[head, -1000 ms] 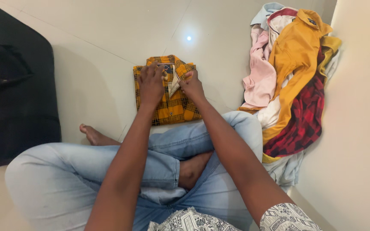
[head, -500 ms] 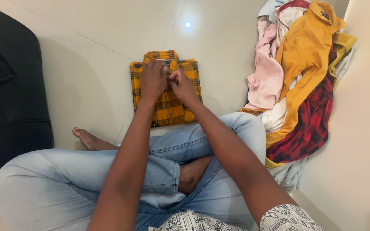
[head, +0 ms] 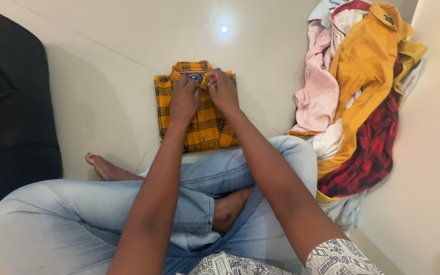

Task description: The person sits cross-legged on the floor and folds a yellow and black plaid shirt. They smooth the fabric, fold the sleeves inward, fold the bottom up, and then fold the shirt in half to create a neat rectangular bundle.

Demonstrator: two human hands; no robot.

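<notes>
Glossy tile floor [head: 113,46]: folded plaid shirt [head: 204,127], clothes pile [head: 357,102] by wall [head: 429,168].

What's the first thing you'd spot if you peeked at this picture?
Both hands, left hand and right hand, sit together at the collar of a folded yellow checked shirt on the pale floor, just ahead of the person's crossed legs in jeans. To the right, a bright clothes pile leans along the wall, and a black bag lies at the left edge.
</notes>
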